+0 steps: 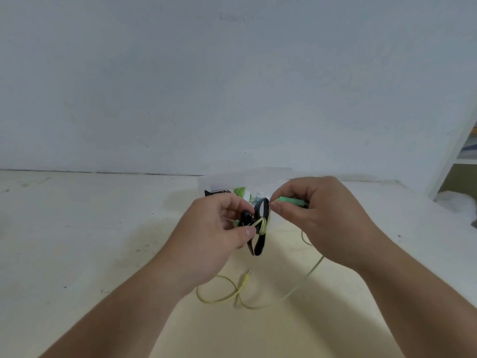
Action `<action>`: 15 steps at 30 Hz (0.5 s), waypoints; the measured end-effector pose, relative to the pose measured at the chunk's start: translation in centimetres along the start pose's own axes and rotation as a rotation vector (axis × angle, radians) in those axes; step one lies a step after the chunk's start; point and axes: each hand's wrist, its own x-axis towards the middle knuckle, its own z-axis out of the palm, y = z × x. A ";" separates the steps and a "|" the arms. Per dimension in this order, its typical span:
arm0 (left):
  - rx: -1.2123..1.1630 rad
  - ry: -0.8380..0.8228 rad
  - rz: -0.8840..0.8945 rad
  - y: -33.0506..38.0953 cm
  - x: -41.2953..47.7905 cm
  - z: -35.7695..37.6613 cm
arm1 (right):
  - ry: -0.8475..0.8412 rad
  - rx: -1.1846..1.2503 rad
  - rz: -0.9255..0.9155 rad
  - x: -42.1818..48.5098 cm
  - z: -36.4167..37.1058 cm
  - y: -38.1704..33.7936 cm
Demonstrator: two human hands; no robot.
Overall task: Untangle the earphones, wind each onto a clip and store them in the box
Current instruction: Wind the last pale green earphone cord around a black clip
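Your left hand (216,228) holds a black clip (259,245) a bit above the worktop (77,241). Your left fingers (249,232) are curled round the clip, and your thumb presses on its side. The clip stands almost upright, a little tilted.

A yellow-green earphone cord (262,224) is wound a few times round the middle of the clip. The turns sit close together, just beside your thumb.

Your right hand (317,215) is at 3 o'clock from the clip, very near it. Your right fingers (278,208) pinch a small green piece (289,200) of the cord. The piece lies almost flat and points at the top of the clip.

The rest of the cord hangs down under your right hand to the worktop. There it makes a loose loop at 6 o'clock from the clip. The little plug (246,276) at the end of the cord lies by the loop, with its metal tip pointing up toward the clip.

A clear box (219,182) stands on the worktop at 12 o'clock from your hands, partly hidden behind them. Green and white things are inside it, but you cannot tell what they are.

A pale wall (206,86) rises behind the worktop. A white shelf (462,158) stands far off at 3 o'clock.
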 end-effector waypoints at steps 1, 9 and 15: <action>-0.034 -0.018 -0.016 0.0 0.0 -0.2 | 0.018 0.012 0.001 0.1 0.0 0.1; -0.207 -0.180 -0.081 0.5 -0.4 -0.7 | -0.022 0.274 0.081 0.3 -0.3 1.0; -0.297 -0.303 -0.090 0.5 -0.3 -1.0 | -0.188 0.619 0.224 0.7 -0.2 1.5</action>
